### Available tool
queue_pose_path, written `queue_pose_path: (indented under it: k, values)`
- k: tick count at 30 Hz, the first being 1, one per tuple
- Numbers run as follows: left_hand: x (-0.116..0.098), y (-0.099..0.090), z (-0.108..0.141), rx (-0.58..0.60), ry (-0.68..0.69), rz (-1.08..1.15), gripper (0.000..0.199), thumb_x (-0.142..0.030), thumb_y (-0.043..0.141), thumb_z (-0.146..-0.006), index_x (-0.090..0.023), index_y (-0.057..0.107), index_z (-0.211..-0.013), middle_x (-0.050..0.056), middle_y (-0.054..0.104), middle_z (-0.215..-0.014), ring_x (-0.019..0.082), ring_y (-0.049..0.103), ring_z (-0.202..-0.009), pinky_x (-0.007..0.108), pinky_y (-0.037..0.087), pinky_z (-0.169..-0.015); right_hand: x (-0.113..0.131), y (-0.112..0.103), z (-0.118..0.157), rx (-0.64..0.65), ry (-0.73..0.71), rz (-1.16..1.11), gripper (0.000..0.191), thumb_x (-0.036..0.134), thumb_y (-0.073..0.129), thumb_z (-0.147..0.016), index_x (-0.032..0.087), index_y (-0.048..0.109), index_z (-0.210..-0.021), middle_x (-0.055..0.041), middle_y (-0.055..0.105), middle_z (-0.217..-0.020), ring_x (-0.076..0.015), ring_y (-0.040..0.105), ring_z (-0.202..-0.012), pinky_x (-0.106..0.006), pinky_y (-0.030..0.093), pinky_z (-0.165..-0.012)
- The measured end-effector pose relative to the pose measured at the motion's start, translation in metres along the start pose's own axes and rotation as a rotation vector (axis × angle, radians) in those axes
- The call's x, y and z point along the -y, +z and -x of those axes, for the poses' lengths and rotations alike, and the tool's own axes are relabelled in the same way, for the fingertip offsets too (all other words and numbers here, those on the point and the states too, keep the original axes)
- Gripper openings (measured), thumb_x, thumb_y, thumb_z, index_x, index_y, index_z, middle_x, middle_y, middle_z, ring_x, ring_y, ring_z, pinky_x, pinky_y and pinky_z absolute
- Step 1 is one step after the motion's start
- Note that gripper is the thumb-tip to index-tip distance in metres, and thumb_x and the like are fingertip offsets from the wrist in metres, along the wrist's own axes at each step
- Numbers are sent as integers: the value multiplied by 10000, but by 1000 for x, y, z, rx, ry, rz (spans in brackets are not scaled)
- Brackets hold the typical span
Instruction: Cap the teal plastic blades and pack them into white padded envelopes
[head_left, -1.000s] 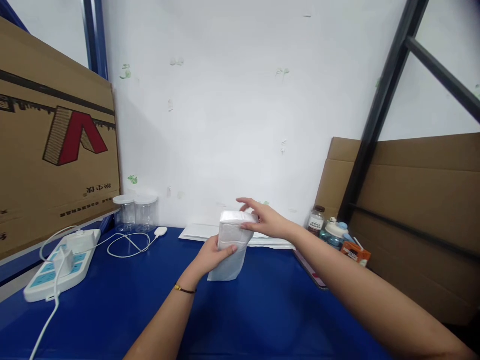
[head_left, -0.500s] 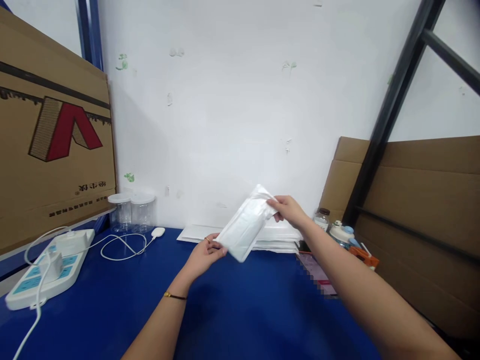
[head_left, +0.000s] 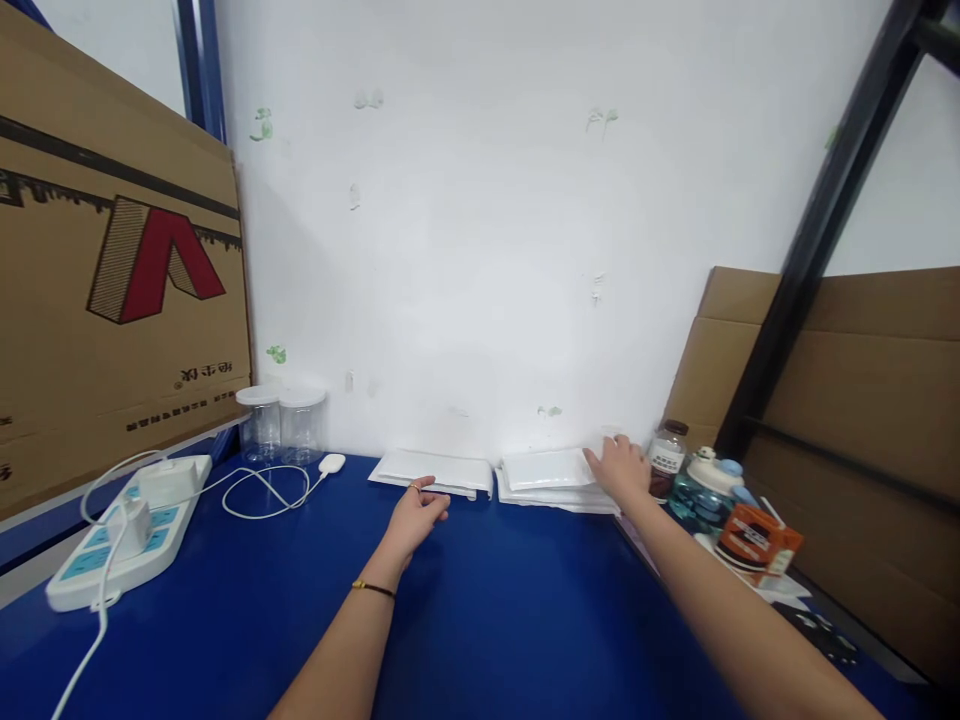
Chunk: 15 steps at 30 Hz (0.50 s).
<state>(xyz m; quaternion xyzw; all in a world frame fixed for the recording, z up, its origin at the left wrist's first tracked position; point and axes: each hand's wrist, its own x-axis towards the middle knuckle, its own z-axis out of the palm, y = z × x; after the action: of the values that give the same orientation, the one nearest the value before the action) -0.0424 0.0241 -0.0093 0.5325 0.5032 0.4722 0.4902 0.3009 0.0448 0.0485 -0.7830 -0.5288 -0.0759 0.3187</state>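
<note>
Two low piles of flat white packets lie at the back of the blue table, against the wall. My right hand (head_left: 621, 468) is at the right end of the right pile (head_left: 555, 470), fingers spread, with the thumb at the top packet's edge. Just in front of the left pile (head_left: 431, 468), my left hand (head_left: 418, 515) hovers with its fingers partly curled and apart, holding nothing. A thin dark bracelet is on the left wrist.
On the left are a white power strip (head_left: 127, 540) with cables, two clear jars (head_left: 302, 425) and a large carton (head_left: 120, 300). A brown-capped bottle (head_left: 666, 460), a teal bottle (head_left: 701, 492) and an orange drink carton (head_left: 756, 540) stand at the right.
The white packet that both hands held up is out of them, and a packet now lies on the right pile. My right hand has moved right and down; the view has shifted slightly.
</note>
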Motion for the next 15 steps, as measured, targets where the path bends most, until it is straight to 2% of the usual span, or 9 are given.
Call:
queue_pose_path:
  k: [1, 2, 4, 6, 8, 10, 12, 15]
  values:
    - [1, 2, 0, -1, -34, 32, 568, -363, 637, -686, -170, 412, -1170, 49, 629, -849, 168, 617, -754, 218, 394, -538, 12, 4, 6, -51, -151, 100, 426, 382, 462, -807, 101, 535, -1118, -216, 422, -1280, -343, 352, -1192, -493, 260, -934]
    - [1, 3, 0, -1, -74, 71, 569, -354, 646, -682, -173, 405, -1165, 61, 626, -886, 170, 621, -767, 218, 404, -538, 27, 9, 14, -37, -315, 144, 416, 375, 438, -822, 124, 528, -1142, -186, 447, -1267, -311, 369, -1180, -474, 252, -947]
    - [2, 6, 0, 3, -159, 177, 554, -318, 671, -669, -183, 404, -1137, 79, 614, -958, 174, 629, -808, 226, 441, -570, 59, 26, 35, 107, -633, 156, 392, 355, 439, -822, 164, 529, -1152, -130, 526, -1198, -256, 408, -1148, -429, 250, -963]
    - [4, 8, 1, 15, -224, 323, 484, -286, 682, -672, -190, 425, -1071, 86, 604, -1002, 173, 632, -848, 245, 478, -635, 89, 47, 57, 201, -831, 180, 442, 306, 502, -778, 157, 497, -1194, -126, 538, -1197, -256, 383, -1181, -432, 209, -997]
    - [6, 9, 2, 37, -266, 474, 371, -268, 674, -691, -184, 454, -977, 89, 607, -1008, 166, 637, -863, 256, 494, -696, 114, 67, 73, 223, -885, 241, 467, 195, 538, -737, 101, 494, -1192, -165, 541, -1194, -270, 372, -1203, -424, 193, -1017]
    - [9, 10, 2, 60, -309, 589, 271, -259, 646, -723, -169, 471, -909, 101, 612, -1005, 162, 641, -861, 255, 499, -728, 130, 80, 81, 240, -868, 287, 295, 106, 467, -780, 90, 581, -1052, -163, 630, -1029, -253, 486, -1100, -407, 236, -1005]
    - [9, 11, 1, 72, -361, 668, 238, -262, 616, -748, -158, 479, -912, 121, 609, -1023, 166, 640, -873, 252, 502, -739, 138, 83, 82, 241, -844, 295, 246, 78, 397, -824, 101, 618, -929, -146, 667, -895, -232, 580, -948, -384, 336, -937]
    - [7, 16, 1, 75, -393, 765, 354, -349, 593, -766, -156, 451, -1027, 155, 571, -1112, 192, 611, -970, 270, 506, -769, 135, 72, 85, 216, -835, 263, 279, 116, 359, -865, 134, 589, -1023, -132, 666, -950, -218, 621, -852, -333, 457, -762]
